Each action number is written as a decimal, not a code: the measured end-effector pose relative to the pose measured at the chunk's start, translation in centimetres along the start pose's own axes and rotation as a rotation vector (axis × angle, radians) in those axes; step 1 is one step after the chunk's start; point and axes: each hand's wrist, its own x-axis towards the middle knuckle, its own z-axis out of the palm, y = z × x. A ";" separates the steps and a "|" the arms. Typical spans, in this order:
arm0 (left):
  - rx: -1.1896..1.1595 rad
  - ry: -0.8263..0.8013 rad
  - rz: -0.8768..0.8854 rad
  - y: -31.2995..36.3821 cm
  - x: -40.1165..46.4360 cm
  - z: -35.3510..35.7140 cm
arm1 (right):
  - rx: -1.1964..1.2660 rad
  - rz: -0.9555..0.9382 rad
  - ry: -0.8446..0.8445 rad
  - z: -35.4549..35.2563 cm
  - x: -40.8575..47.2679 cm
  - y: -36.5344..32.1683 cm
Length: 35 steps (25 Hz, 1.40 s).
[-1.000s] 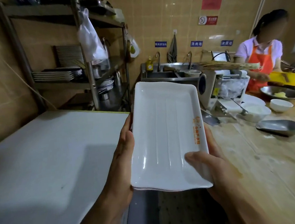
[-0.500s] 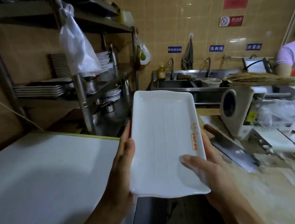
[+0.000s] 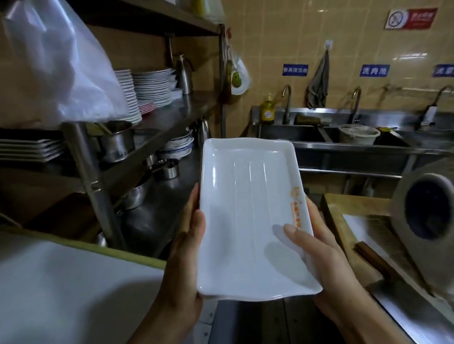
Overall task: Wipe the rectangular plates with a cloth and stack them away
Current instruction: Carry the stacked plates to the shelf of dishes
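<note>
So the person's got a white rectangular plate [image 3: 249,219] held up in front of them with both hands, off any surface. Left hand [image 3: 185,255] is clamped along the plate's left long edge, thumb on the rim and fingers tucked behind where I can't see them. Right hand [image 3: 324,256] has the near right corner, thumb lying across the top face just below the orange logo [image 3: 296,209] printed along the right edge, rest of the fingers underneath. Plate's tilted a bit, far end higher than the near end.

Out past the left hand there's a metal shelf rack [image 3: 89,183], and on it, up and left of the grip, a stack of flat rectangular plates [image 3: 18,147]. Further along the same shelf are round plates [image 3: 152,87] piled up and a steel pot [image 3: 116,143]. A clear plastic bag [image 3: 57,63] hangs off the rack. Below the left hand, a white countertop [image 3: 53,296]. Beyond the plate's far end there's a steel sink [image 3: 327,135] with taps, and off to the right of the right hand a grey machine [image 3: 432,214] on a wooden table [image 3: 346,205].
</note>
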 end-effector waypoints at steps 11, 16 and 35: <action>0.029 -0.007 0.016 -4.2 22.8 -1.4 | 0.034 -0.012 0.002 -4.6 22.7 1.6; 0.033 0.101 0.056 -7.6 32.0 -1.3 | 0.052 0.000 -0.085 -8.0 33.5 3.7; 0.053 0.417 0.124 -14.6 60.4 -5.6 | 0.138 0.128 -0.380 -11.5 69.1 9.6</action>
